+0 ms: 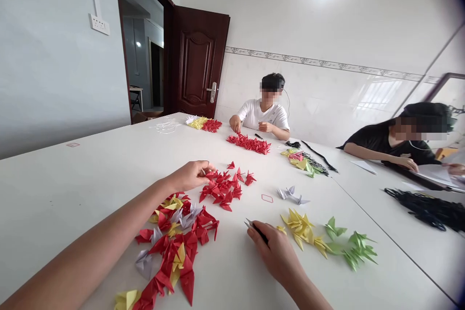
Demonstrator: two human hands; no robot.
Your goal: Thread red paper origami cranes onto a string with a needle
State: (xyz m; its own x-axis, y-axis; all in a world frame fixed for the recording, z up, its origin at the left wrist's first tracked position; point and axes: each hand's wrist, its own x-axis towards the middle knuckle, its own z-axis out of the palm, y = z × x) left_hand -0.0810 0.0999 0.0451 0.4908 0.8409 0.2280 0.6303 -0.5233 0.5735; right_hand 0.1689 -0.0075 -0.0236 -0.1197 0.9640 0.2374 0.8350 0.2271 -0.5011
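Observation:
My left hand (191, 175) reaches across to the far pile of red paper cranes (221, 189). Its fingers are closed at the pile's left edge, seemingly around one red crane; the fingertips are partly hidden. In my right hand (278, 251) are black-handled thread snips (258, 231), their pointed metal tips slightly apart and aimed left. Under and beside my left forearm lies a mixed heap of red, yellow and lilac cranes (176, 247). Yellow cranes (301, 226) lie just right of my right hand, with green cranes (358, 249) further right.
Lilac cranes (291, 194) lie beyond my right hand. Across the white table (98, 179), a person in white (267, 111) handles a row of red cranes (249, 143). A person in black (395, 140) sits at right, near a black cord bundle (423, 207).

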